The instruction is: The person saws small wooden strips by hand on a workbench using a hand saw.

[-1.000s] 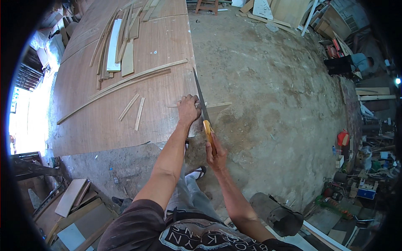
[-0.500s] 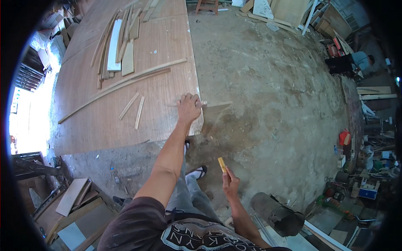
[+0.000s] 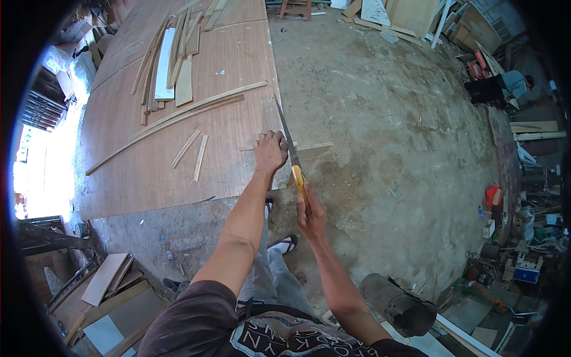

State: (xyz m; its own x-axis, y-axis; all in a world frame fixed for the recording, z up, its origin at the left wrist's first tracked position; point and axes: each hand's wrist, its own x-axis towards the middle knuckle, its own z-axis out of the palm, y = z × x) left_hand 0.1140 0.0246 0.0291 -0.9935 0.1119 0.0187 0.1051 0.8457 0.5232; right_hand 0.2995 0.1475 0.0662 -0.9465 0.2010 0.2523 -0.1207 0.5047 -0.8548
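Mid-frame: thin wooden strip (image 3: 315, 146) clamped under left hand (image 3: 271, 150), free end rightward of saw (image 3: 291, 152) gripped by right hand (image 3: 311, 217).

Bunch of loose wood strips (image 3: 181, 50) piled at the far end of the counter (image 3: 244, 56), with a white board (image 3: 166, 71) lying in among them, then some long skinny strips (image 3: 178, 118) and two short sticks (image 3: 201, 158) nearer. There's a reddish stool (image 3: 295, 11) way up top on the concrete floor (image 3: 380, 119), plus a dark cylindrical container (image 3: 405, 308) lower right. Another person (image 3: 513, 85) is off to the right, and leftover boards (image 3: 106, 278) sit lower left.
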